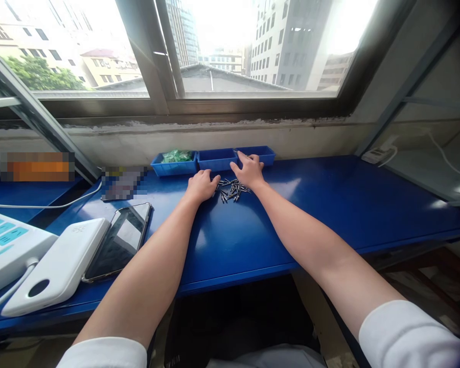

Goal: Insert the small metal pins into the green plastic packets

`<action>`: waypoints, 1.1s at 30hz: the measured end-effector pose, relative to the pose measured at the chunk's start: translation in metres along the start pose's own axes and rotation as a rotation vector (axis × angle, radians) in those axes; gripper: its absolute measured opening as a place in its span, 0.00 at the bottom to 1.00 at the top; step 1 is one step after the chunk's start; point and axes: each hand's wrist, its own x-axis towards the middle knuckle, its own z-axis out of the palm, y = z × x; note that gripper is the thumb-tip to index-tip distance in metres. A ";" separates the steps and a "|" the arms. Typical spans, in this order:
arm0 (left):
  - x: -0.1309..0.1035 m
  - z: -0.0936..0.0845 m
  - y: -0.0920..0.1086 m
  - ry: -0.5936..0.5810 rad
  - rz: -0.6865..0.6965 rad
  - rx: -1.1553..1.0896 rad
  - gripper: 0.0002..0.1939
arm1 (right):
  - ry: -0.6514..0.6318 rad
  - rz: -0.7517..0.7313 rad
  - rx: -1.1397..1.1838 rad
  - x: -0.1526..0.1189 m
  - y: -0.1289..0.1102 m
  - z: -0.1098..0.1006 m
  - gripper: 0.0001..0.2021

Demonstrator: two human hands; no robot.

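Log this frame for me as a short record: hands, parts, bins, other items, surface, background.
Left hand: at the left edge of the metal parts; grip unclear
Right hand: beyond the parts, partly hiding the right bin; grip unclear
Metal parts: small, slender, in a loose pile
Bins: three, blue, in a row; left bin holds green contents, then middle bin, right bin
Other items: phone, white power bank, power strip
Surface: blue table
Background: window, buildings outside

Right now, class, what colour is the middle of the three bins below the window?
The middle bin is blue, seen best in the head view.
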 end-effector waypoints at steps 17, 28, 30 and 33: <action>-0.002 0.003 -0.002 -0.182 0.077 0.102 0.35 | -0.167 0.255 -0.264 0.011 0.021 0.005 0.37; -0.002 0.004 -0.003 -0.183 0.093 0.113 0.36 | -0.013 0.322 -0.216 0.011 0.025 0.007 0.37; -0.002 0.004 -0.003 -0.177 0.099 0.117 0.36 | 0.013 0.228 -0.206 0.007 0.019 0.006 0.34; -0.002 0.006 -0.003 -0.167 0.110 0.123 0.36 | -0.029 -0.008 -0.156 0.001 0.008 0.008 0.26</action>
